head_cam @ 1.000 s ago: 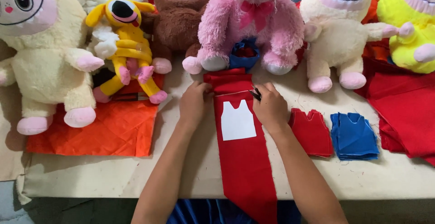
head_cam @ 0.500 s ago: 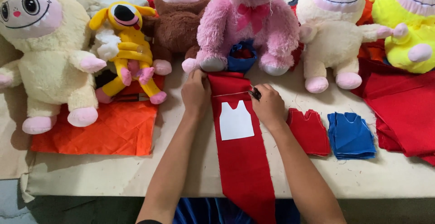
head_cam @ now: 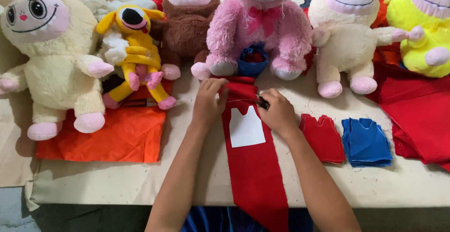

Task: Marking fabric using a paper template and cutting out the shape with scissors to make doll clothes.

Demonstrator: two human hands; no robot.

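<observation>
Now the left hand (head_cam: 208, 101) pinches the red fabric strip (head_cam: 255, 166) beside the white paper pattern (head_cam: 246, 129), while the right hand (head_cam: 279, 112) is closed around a small dark tool (head_cam: 264, 103).

cream cloth-covered table (head_cam: 117, 185) holds a row of plush toys (head_cam: 187, 21) along the back, orange fabric (head_cam: 117, 136), a long red strip (head_cam: 255, 171), and red (head_cam: 323, 137) and blue cut pieces (head_cam: 366, 142).

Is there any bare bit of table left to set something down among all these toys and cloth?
Yes: the near edge of the table between the orange cloth and the red strip, and the near edge below the red pile and blue pile. The back is crowded with plush toys, and around the left hand and right hand it is tight.
</observation>
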